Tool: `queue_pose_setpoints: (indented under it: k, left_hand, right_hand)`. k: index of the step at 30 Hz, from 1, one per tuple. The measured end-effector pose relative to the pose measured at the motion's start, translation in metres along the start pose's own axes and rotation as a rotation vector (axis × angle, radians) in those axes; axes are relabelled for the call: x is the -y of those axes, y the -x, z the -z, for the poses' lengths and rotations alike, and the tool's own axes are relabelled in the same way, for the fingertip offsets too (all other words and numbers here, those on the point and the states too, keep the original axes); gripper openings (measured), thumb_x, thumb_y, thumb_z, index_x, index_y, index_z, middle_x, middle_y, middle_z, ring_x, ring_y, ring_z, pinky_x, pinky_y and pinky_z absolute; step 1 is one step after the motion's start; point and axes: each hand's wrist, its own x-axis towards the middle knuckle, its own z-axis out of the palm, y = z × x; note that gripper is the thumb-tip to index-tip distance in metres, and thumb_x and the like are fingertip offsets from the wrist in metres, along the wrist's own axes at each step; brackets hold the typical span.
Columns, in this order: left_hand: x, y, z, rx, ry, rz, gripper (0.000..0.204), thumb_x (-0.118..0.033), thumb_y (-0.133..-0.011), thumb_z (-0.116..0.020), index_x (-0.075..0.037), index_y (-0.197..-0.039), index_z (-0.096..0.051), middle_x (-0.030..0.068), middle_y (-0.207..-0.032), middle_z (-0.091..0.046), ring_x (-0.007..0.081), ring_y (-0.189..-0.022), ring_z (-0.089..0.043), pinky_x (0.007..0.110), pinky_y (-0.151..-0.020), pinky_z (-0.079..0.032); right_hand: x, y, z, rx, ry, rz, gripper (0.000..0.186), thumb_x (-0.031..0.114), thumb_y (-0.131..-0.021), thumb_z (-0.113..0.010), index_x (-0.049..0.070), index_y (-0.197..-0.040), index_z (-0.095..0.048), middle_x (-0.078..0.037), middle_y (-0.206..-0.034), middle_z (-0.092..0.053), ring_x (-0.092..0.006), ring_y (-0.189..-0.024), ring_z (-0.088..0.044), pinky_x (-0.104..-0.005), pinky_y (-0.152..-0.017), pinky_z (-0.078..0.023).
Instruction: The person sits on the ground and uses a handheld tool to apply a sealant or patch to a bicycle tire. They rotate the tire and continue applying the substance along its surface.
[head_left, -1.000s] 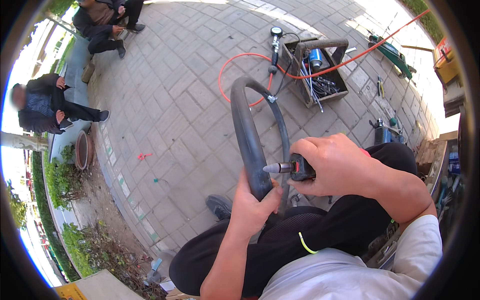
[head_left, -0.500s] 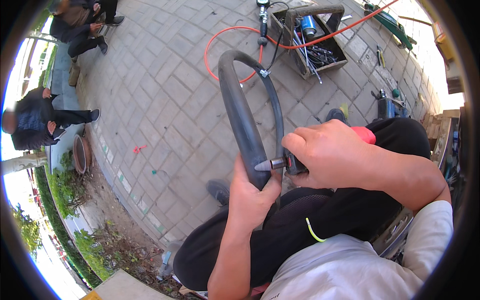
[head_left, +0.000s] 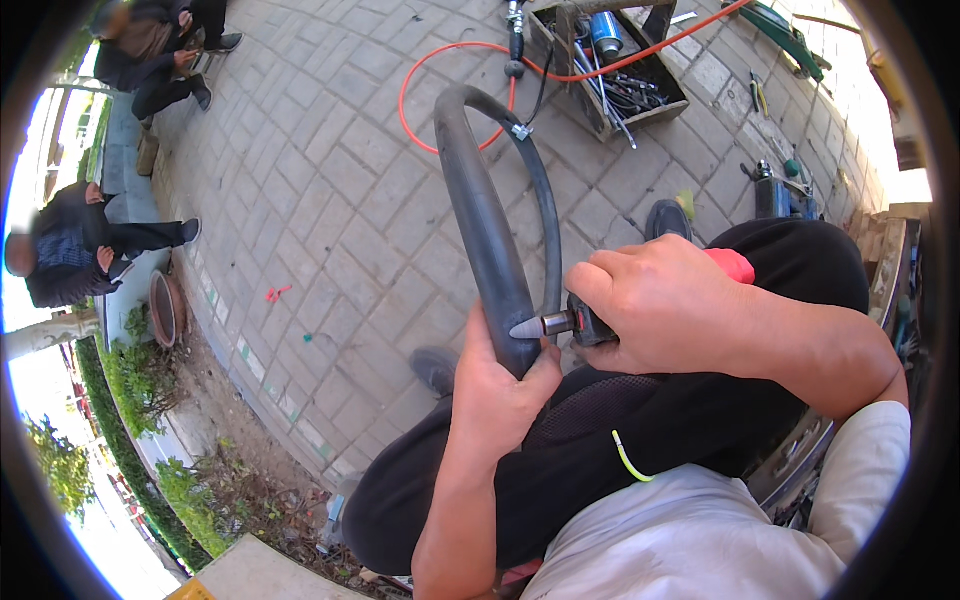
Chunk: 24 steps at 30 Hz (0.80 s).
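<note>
A black rubber inner tube stands up in a long loop above my lap. My left hand is wrapped round its near end, thumb on the right side and fingers on the left. In my right hand is a red-and-black power grinder, gripped from above. Its grey cone-shaped grinding tip meets the tube's surface just above my left thumb. Whether the tip is spinning cannot be seen. A metal valve or fitting sits on the tube's far right side.
An open toolbox with wrenches and a blue can lies beyond the tube. An orange air hose loops over the paving next to it. Pliers and a blue jack-like tool lie at the right. Two people sit at the left.
The view has shifted slightly, so the toolbox and hose appear higher. My hands, the tube and the grinder keep nearly the same positions, with the tip still against the rubber.
</note>
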Motion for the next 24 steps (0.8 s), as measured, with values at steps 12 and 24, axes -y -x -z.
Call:
queue_pose_setpoints:
  k: [12,24]
  left_hand:
    - [-0.0046,0.0027,-0.0005,0.045,0.031,0.02,0.057,0.001,-0.089,-0.071,0.001,-0.14,-0.046,0.0024,-0.092,-0.064,0.0085,-0.077,-0.062,0.027,-0.069,-0.053]
    - [-0.0057,0.0001,0.0001,-0.003,0.071,-0.004,0.045,0.007,-0.088,-0.07,-0.004,-0.126,-0.049,0.0076,-0.086,-0.063,0.0129,-0.059,-0.059,0.027,-0.052,-0.048]
  right_hand:
    - [-0.0063,0.0018,0.0046,-0.02,-0.002,-0.03,0.035,0.025,-0.078,-0.081,0.001,-0.089,-0.059,-0.016,-0.079,-0.07,-0.0373,-0.071,-0.073,-0.0466,-0.063,-0.058]
    - [-0.0057,-0.0011,0.0045,-0.005,-0.006,-0.041,0.035,0.026,-0.079,-0.082,0.001,-0.091,-0.059,-0.016,-0.079,-0.07,-0.0374,-0.073,-0.074,-0.0462,-0.065,-0.059]
